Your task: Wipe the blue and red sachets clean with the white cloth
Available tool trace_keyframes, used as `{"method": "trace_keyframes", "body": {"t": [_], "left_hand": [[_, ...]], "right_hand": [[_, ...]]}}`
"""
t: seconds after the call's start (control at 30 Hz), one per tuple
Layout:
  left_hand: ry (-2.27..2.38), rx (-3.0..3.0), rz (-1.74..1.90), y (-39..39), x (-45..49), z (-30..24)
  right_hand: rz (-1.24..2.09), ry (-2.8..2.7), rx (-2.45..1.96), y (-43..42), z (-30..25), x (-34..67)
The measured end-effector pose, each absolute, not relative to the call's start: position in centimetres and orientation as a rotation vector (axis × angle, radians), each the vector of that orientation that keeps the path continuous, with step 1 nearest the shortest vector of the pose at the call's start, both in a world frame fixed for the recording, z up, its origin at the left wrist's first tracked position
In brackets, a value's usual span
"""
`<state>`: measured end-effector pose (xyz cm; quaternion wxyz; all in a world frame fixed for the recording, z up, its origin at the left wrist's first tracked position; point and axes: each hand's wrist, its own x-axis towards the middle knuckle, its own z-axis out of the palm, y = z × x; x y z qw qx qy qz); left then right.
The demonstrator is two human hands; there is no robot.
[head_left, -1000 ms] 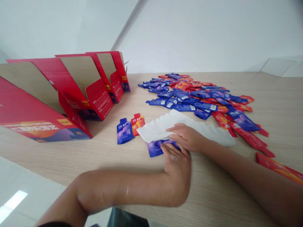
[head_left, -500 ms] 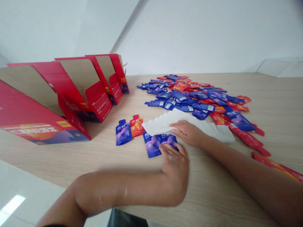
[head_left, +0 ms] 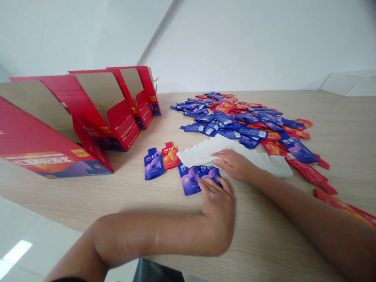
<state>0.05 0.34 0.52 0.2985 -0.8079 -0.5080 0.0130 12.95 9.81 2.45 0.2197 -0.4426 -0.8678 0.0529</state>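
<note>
- the left hand (head_left: 216, 203) is resting on the blue sachets with its fingers lying close together and slightly curled, not pinching or clamping anything.
- the right hand (head_left: 234, 165) is lying palm down on the folded white cloth (head_left: 205, 153), its fingers (head_left: 223, 160) together and nearly flat, touching the cloth without gripping it.
- the two blue foil sachets (head_left: 188, 179) are lying flat on the wood-grain table (head_left: 88, 196), side by side, just in front of the cloth and under the left fingertips.
- the nearer sachet's long axis is running roughly away from the person, tilted slightly; its top end is pointing toward the cloth, and whether a spout lies there is hidden.
- a blue sachet (head_left: 154, 164) and an orange-red sachet (head_left: 170, 156) are standing out to the left of the cloth, lying just beside each other with their spouts pointing away from the person.
- a loose heap of blue and red sachets (head_left: 235, 125) is spreading across the table beyond the cloth.
- a long red sachet (head_left: 337, 205) is lying near the right arm.
- open red cardboard display boxes (head_left: 120, 129) are lining up along the table's left side.
</note>
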Motion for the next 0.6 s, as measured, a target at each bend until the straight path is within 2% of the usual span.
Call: {"method": "trace_keyframes", "body": {"t": [0.6], "left_hand": [[-1.339, -2.146, 0.039, 0.4, 0.1, 0.7]], "right_hand": [[0.048, -2.256, -1.198, 9.1, 2.5, 12.7]]}}
